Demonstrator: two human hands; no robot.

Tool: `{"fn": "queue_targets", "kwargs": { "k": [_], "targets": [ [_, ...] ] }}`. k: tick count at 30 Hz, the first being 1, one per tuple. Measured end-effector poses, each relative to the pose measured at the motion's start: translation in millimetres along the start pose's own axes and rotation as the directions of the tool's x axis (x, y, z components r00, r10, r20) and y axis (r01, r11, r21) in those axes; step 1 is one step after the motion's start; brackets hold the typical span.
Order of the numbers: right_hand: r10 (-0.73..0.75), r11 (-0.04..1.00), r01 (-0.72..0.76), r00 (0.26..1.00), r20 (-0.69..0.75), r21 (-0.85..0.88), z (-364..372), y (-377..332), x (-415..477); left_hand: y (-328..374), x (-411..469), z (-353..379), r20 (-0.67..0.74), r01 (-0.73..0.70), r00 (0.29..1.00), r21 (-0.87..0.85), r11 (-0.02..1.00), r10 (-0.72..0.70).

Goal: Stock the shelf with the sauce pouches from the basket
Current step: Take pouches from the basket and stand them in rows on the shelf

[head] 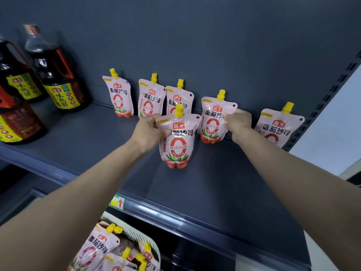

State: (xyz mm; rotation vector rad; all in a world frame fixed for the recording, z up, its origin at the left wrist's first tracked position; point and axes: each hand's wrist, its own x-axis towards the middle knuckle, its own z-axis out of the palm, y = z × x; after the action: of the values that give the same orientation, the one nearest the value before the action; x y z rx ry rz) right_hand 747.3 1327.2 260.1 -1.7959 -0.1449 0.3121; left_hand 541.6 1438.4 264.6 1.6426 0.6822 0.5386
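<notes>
Two hands reach onto the shelf (78, 133): the left hand (148, 132) pinches the front pouch (177, 145) in curled fingers (152, 119), while the right hand (239, 123) pinches the back pouch (213, 124).

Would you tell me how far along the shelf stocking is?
Done: four pink, yellow-capped sauce pouches stand along the dark shelf's back. In hand: the left hand grips a front pouch, the right hand a back-row pouch. Left: more pouches lie in the pale basket.

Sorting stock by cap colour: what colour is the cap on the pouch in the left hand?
Yellow cap on the pouch, clearest in the head view.
</notes>
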Motion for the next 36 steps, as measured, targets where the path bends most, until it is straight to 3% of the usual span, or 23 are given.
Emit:
{"fn": "queue_targets", "kwargs": {
  "k": [7, 17, 27, 36],
  "targets": [
    [-0.209, 0.945, 0.194, 0.977, -0.033, -0.264, -24, -14, -12, 8, 1, 20, 0.08, -0.013, 0.997, -0.038, 0.999, 0.016],
    [-0.483, 0.814, 0.439, 0.875, -0.024, -0.382, -103, -44, -43, 32, 9, 104, 0.227, -0.052, 0.971, -0.084, 0.995, 0.07],
    [-0.498, 0.761, 0.395, 0.864, -0.074, -0.515, -177, -24, -39, 25, 18, 191, 0.382, -0.078, 0.92, -0.036, 0.996, 0.086],
    [-0.486, 0.75, 0.379, 0.872, -0.062, -0.543, -193, -15, -36, 28, 19, 217, 0.431, -0.095, 0.897, -0.028, 0.995, 0.098]
  ]
}}
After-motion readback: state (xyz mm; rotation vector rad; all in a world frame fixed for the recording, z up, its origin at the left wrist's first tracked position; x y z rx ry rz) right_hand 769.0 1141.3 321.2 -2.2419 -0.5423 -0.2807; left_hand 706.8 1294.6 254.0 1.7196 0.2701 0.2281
